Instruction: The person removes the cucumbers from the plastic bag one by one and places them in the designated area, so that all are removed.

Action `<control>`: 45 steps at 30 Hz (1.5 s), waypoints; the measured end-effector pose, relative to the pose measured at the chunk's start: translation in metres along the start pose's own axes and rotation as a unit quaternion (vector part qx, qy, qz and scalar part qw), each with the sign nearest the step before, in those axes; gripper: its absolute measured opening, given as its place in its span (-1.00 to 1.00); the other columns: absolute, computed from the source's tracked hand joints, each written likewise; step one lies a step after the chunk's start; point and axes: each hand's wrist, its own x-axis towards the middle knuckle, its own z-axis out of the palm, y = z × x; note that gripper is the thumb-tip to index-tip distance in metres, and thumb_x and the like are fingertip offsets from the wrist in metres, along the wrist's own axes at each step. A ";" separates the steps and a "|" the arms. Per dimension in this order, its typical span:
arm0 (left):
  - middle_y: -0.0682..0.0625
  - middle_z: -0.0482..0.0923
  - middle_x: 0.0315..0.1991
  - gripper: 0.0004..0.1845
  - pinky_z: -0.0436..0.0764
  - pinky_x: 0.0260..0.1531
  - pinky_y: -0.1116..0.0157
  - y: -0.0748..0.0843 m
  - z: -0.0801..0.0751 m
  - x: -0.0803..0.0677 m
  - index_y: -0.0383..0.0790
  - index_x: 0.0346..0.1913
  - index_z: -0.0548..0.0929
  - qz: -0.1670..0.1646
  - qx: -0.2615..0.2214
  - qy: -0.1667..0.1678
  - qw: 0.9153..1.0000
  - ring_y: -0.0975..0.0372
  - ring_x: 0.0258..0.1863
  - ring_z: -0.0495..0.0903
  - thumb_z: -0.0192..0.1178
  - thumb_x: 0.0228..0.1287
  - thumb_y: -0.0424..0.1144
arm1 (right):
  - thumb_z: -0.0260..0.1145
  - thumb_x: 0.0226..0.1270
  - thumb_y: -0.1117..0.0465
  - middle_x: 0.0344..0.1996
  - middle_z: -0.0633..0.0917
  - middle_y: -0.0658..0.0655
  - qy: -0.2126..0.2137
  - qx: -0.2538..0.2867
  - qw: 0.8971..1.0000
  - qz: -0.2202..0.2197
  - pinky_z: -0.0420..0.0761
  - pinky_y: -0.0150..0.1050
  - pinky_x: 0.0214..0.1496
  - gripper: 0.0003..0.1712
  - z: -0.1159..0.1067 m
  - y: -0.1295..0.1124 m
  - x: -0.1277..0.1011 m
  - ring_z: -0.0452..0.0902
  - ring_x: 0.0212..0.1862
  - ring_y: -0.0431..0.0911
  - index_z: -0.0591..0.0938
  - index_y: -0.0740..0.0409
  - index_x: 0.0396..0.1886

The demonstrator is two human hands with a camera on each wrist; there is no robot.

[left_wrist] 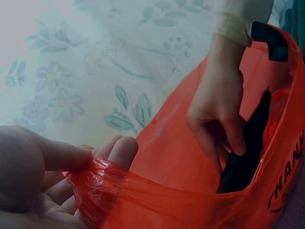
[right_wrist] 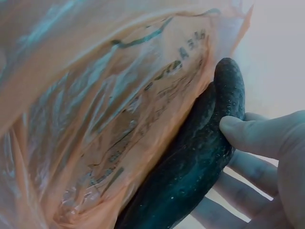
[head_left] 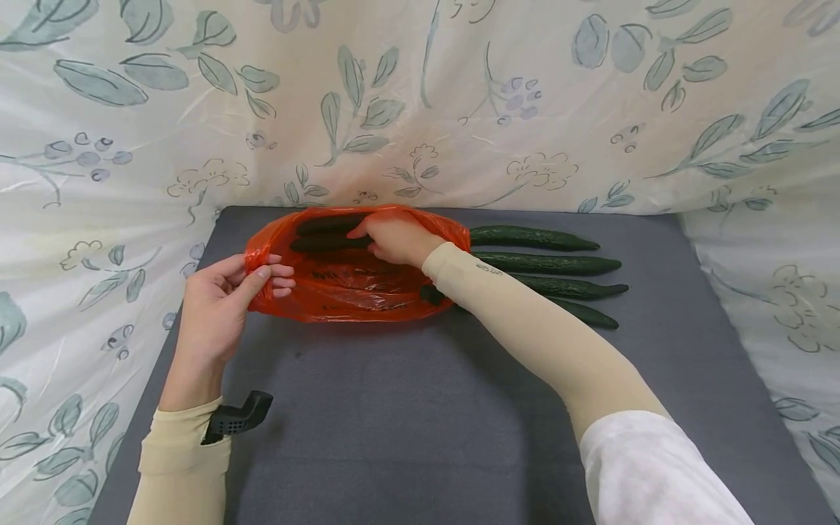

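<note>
My left hand point(head_left: 219, 295) pinches the rim of a red plastic bag point(head_left: 354, 302) between thumb and fingers, at the bag's left side. The bag lies on its side with its mouth held wide. Inside the mouth, my right hand point(head_left: 400, 239) holds a dark green cucumber point(right_wrist: 190, 176), its thumb on one side and fingers on the other. A second cucumber point(head_left: 331, 223) lies alongside it in the bag. In the left wrist view the held cucumber point(left_wrist: 248, 148) slants down into the bag, its lower end hidden by the bag's rim.
Several more cucumbers point(head_left: 545, 263) lie side by side on the grey tabletop point(head_left: 394, 408), right of the bag; their left ends are hidden by the bag and my right arm. A leaf-patterned white sheet point(head_left: 420, 109) hangs behind and at both sides.
</note>
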 end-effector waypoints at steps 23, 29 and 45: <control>-0.19 0.83 -0.15 -0.77 0.80 -0.10 0.26 -0.001 0.000 -0.002 -0.53 0.13 0.72 0.003 0.017 0.003 1.000 0.11 -0.27 0.87 0.28 0.58 -0.41 | 0.43 0.54 0.28 0.35 0.70 -0.01 -0.002 0.082 0.996 0.023 0.63 -0.25 0.23 -0.45 -0.017 -0.027 -0.022 0.65 0.26 -0.08 0.67 -0.02 0.47; -0.20 0.82 -0.15 -0.77 0.80 -0.10 0.25 0.000 0.000 -0.001 -0.53 0.12 0.72 0.002 0.010 0.004 1.000 0.11 -0.27 0.87 0.28 0.59 -0.41 | 0.45 0.53 0.28 0.36 0.69 0.01 0.005 0.107 0.994 0.036 0.60 -0.28 -0.19 -0.44 -0.022 -0.033 -0.033 0.68 -0.09 -0.13 0.66 -0.03 0.47; -0.18 0.83 -0.16 -0.77 0.80 -0.10 0.25 0.000 -0.001 -0.001 -0.52 0.12 0.73 0.003 0.005 0.008 1.000 0.12 -0.27 0.87 0.28 0.58 -0.42 | 0.39 0.54 0.31 -0.05 0.82 0.00 0.015 0.122 0.992 0.024 0.37 -0.29 -0.48 -0.42 -0.033 -0.056 -0.067 0.34 -0.57 -0.11 0.64 -0.05 0.50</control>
